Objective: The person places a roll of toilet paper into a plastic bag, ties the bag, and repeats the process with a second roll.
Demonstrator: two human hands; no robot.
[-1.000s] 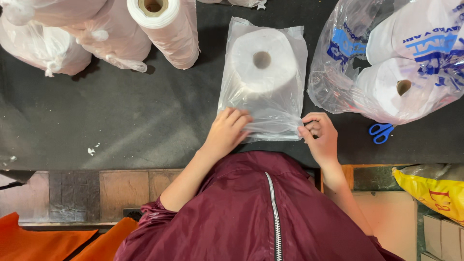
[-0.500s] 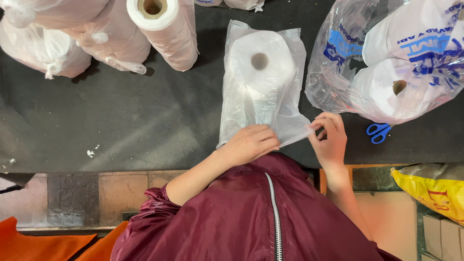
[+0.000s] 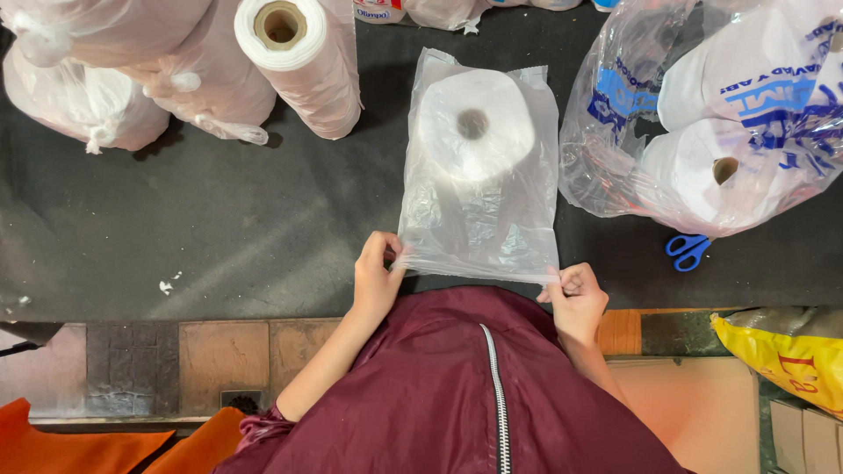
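Two hands — left hand (image 3: pixel 376 279), right hand (image 3: pixel 575 294) — pinch the near corners of a clear bag (image 3: pixel 479 219) holding a white paper roll (image 3: pixel 474 127); blue scissors (image 3: pixel 687 249) lie right, bagged rolls (image 3: pixel 738 114) beyond.

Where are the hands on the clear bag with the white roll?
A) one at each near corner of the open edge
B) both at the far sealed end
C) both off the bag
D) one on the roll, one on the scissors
A: the left hand pinches the near left corner and the right hand the near right corner of the clear plastic bag, with the white paper roll lying at its far end.
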